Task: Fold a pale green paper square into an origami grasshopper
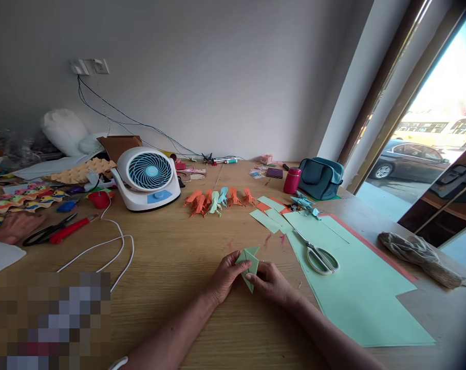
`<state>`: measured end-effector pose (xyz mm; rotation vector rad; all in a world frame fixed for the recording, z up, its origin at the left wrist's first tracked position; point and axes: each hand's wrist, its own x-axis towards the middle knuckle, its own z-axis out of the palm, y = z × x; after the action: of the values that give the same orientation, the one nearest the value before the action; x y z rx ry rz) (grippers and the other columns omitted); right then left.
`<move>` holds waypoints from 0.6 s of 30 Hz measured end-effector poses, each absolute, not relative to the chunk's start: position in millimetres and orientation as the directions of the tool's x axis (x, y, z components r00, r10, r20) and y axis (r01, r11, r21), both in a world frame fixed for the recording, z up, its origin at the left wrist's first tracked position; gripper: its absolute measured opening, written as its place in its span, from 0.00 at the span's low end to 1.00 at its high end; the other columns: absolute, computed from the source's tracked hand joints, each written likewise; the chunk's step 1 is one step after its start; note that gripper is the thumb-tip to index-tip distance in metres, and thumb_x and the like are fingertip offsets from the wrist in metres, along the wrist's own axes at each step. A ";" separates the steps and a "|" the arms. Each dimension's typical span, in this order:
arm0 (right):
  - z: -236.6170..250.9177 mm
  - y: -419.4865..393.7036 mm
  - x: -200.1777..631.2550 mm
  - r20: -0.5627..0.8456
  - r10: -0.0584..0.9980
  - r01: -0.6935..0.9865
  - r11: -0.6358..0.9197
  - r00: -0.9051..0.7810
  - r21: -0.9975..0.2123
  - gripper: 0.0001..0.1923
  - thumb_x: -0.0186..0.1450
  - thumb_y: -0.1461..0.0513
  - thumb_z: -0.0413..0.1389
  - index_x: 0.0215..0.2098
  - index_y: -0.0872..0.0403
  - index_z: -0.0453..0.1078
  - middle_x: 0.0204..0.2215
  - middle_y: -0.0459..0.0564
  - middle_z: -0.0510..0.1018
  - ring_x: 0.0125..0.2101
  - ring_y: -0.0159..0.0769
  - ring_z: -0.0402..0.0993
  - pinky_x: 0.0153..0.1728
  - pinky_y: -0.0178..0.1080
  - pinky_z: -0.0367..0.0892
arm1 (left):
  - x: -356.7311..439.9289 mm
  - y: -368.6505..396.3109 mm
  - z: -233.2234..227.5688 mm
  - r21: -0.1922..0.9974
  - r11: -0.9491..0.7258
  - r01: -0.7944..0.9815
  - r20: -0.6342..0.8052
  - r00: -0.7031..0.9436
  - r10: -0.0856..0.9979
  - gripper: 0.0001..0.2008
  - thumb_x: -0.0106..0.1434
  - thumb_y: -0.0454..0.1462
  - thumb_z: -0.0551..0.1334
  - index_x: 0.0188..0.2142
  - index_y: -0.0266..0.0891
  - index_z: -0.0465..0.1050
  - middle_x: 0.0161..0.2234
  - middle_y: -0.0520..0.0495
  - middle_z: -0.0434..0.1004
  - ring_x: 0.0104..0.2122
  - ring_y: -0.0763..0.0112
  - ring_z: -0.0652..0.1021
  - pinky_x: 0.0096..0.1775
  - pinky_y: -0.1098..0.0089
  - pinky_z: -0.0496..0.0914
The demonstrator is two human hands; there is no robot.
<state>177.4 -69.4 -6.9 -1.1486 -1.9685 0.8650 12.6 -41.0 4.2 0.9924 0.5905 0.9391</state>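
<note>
Green paper, a half-folded piece [248, 264], sat pinched between the left hand [225, 276] and right hand [270, 283] low over the wooden table [171, 257], fingers clamped on its edges. Scissors [319, 255] lay just right on green sheets [356, 293]; folded figures [217, 199] stood farther off.

pale green folded paper [248, 263], pointed, upright
</note>
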 end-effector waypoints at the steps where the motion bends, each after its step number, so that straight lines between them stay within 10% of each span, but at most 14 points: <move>1: -7.7 -69.4 177.4 0.224 0.908 0.438 0.372 -0.353 -0.818 0.23 0.67 0.48 0.53 0.22 0.53 0.57 0.21 0.41 0.59 0.24 0.28 0.52 0.25 0.33 0.52 | 12.7 -41.9 4.4 0.903 0.218 -0.370 -0.009 0.491 0.871 0.15 0.51 0.42 0.74 0.26 0.36 0.72 0.26 0.52 0.69 0.29 0.74 0.67 0.35 0.72 0.63; 18: -11.1 -69.2 175.8 0.093 0.976 0.313 0.152 -0.196 -0.938 0.29 0.65 0.41 0.50 0.19 0.52 0.52 0.18 0.42 0.52 0.20 0.26 0.47 0.20 0.34 0.46 | -8.4 -61.5 28.4 0.997 -0.073 -0.033 0.080 0.323 0.943 0.10 0.61 0.44 0.67 0.36 0.41 0.77 0.35 0.46 0.77 0.36 0.65 0.74 0.39 0.69 0.67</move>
<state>175.8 -69.2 -11.1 -1.2600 -1.6453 1.0676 -8.4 -61.5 28.4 1.3878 0.9103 1.0258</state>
